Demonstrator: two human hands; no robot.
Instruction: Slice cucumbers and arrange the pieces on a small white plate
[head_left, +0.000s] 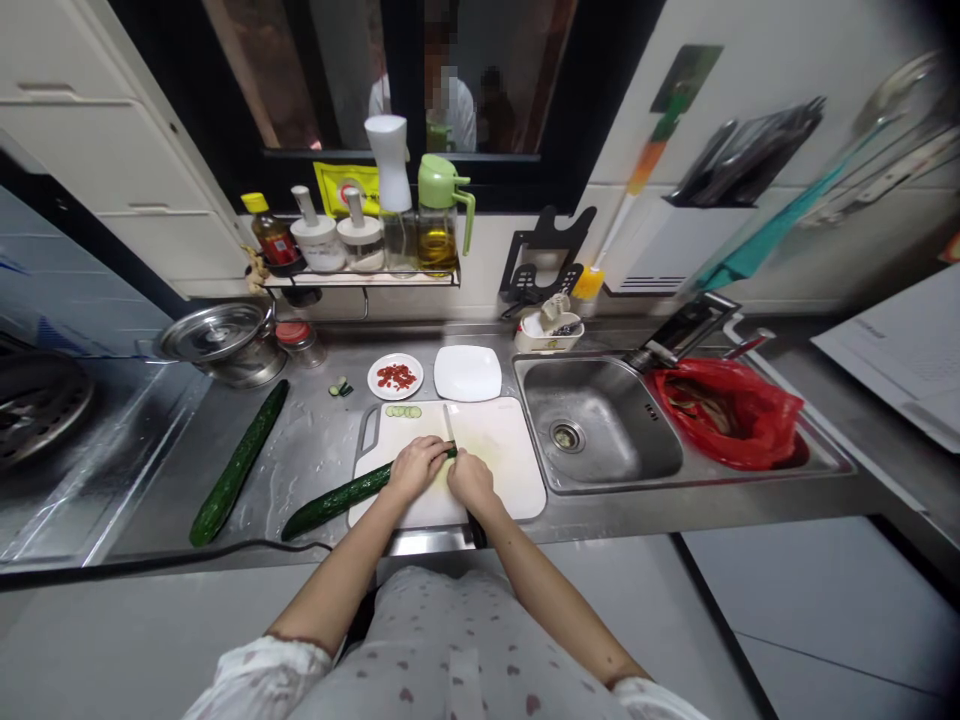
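Observation:
A long green cucumber (339, 498) lies slanted across the white cutting board (502, 450). My left hand (416, 466) presses down on the cucumber near its right end. My right hand (469, 482) grips a knife (448, 426) whose blade stands at the cucumber's cut end. A few cut cucumber slices (403, 411) lie in a row at the far edge of the board.
A second whole cucumber (238, 464) lies on the steel counter to the left. Behind the board are a small plate of chopped red chilli (395, 377) and an empty white plate (467, 372). The sink (600, 430) is right, with a red bag (731, 410). A pot (221, 342) stands left.

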